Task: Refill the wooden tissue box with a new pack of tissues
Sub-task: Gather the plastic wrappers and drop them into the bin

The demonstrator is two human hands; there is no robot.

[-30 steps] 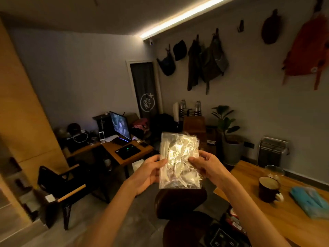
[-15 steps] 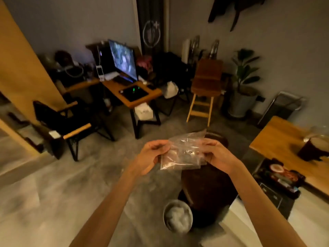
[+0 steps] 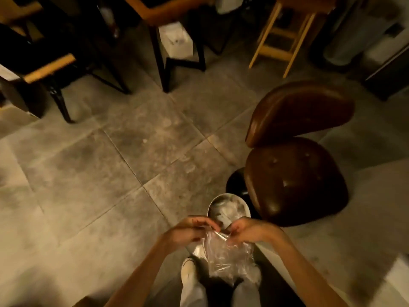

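Both hands pinch the top edge of a clear, crumpled plastic wrapper (image 3: 228, 255) that hangs down in front of my legs. My left hand (image 3: 190, 229) grips its left corner and my right hand (image 3: 247, 231) grips its right corner. The wrapper looks empty and see-through. Just beyond my hands a small round metal bin (image 3: 229, 209) stands on the floor with pale crumpled waste inside. The wooden tissue box and the tissues are not in view.
A brown leather swivel chair (image 3: 296, 169) stands right of the bin. Farther off are a wooden stool (image 3: 285, 38), a desk with black legs (image 3: 163, 52), a white box (image 3: 177, 41) under it and a black chair (image 3: 44, 67) at left. Grey floor tiles (image 3: 110, 173) fill the middle.
My view has tilted down from the room to the floor. My hands have lowered the wrapper from chest height to just above the bin, still holding it by its top edge.
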